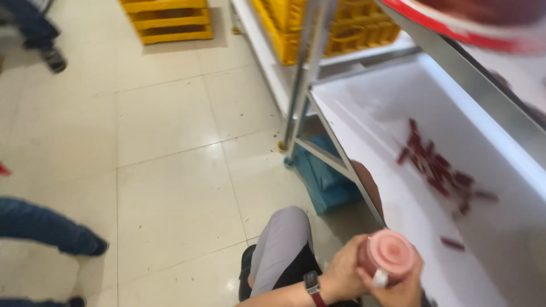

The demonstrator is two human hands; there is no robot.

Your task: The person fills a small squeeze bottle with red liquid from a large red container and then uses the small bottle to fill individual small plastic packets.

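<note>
At the bottom of the frame, right of centre, both hands meet on a small round pink plastic jar with a pink lid (pixel 387 256). The left hand (pixel 341 276), with a dark watch on a red-brown strap (pixel 312 284) at its wrist, is wrapped around the jar's left side, fingers closed on it. The right hand (pixel 401 287) comes up from the lower edge and closes on the jar from below and from the right, its thumb lying near the rim of the lid. The lid faces the camera, and the jar sits just off the near edge of a large white plastic trough (pixel 398 113) that fills the right half of the frame.

Inside the trough, right of centre, lies a loose scatter of dark red pieces (pixel 435 165), blurred, with one stray piece (pixel 453 243) lower down near the jar. A grey metal frame (pixel 301 85) runs from the top centre down to the floor, with a slanted rail along the trough's left side. A blue bag-like thing (pixel 321 182) lies under the frame at centre. The person's knee in light grey trousers (pixel 281 244) shows bottom centre.

Yellow plastic crates (pixel 170 20) stand at the top of the frame, on the cream tiled floor (pixel 170 170) and behind the frame. At the left edge a blue-jeaned leg with a dark shoe (pixel 51 227) belongs to another person; another dark shoe (pixel 54 59) shows upper left.
</note>
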